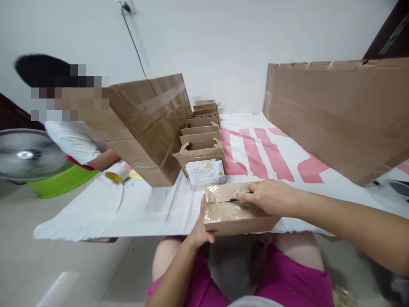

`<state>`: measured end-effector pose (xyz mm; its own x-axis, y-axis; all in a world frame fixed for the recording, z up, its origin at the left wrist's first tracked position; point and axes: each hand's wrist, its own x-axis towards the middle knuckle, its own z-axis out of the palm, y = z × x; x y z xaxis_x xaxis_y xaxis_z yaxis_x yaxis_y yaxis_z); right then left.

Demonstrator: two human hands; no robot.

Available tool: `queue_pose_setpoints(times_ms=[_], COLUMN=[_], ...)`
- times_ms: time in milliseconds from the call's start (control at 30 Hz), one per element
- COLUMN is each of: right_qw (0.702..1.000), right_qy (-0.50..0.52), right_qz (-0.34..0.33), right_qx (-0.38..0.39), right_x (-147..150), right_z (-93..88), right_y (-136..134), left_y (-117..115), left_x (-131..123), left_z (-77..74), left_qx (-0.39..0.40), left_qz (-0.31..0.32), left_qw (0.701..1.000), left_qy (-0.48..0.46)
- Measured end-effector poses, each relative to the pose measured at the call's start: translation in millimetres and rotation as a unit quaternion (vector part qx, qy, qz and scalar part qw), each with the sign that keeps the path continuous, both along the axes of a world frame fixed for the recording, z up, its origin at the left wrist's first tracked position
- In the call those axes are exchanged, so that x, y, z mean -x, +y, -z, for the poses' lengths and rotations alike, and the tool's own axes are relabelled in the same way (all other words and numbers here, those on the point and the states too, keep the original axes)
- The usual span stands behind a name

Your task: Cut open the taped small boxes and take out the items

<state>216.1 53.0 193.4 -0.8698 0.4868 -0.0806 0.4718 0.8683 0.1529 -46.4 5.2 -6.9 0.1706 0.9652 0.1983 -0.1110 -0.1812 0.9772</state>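
Head view: stacked cartons (pixel 156 111) stand leftmost; the left hand (pixel 200 230) grips the left end of a taped box (pixel 239 219) at the front edge of the worktop (pixel 150 213); the right hand (pixel 273 198) touches its top seam, whether pinching I cannot tell.

The cloth-covered table (pixel 86 213) bears large cardboard pieces (pixel 164 111), a row of open cartons (pixel 200 139) and a white pouch (pixel 205 172).

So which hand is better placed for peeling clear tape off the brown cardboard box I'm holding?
Probably your right hand: its fingers are by the seam atop the box, while your left hand holds one end.
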Motion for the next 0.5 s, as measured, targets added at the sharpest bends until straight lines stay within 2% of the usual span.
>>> queue_pose_setpoints(times_ms=[267,500], right_qw=[0.999,0.999], right_qy=[-0.022,-0.011], right_qz=[-0.012,-0.013], right_qx=[-0.022,-0.038], right_x=[-12.0,-38.7], right_z=[-0.9,1.9], right_y=[3.9,3.7], left_y=[-5.4,-5.0], left_x=[-9.3,-4.9], left_z=[-17.0,-11.0], left_qx=[-0.038,-0.044], left_qz=[-0.038,-0.039], left_qw=[0.999,0.998], left_qy=[0.003,0.015])
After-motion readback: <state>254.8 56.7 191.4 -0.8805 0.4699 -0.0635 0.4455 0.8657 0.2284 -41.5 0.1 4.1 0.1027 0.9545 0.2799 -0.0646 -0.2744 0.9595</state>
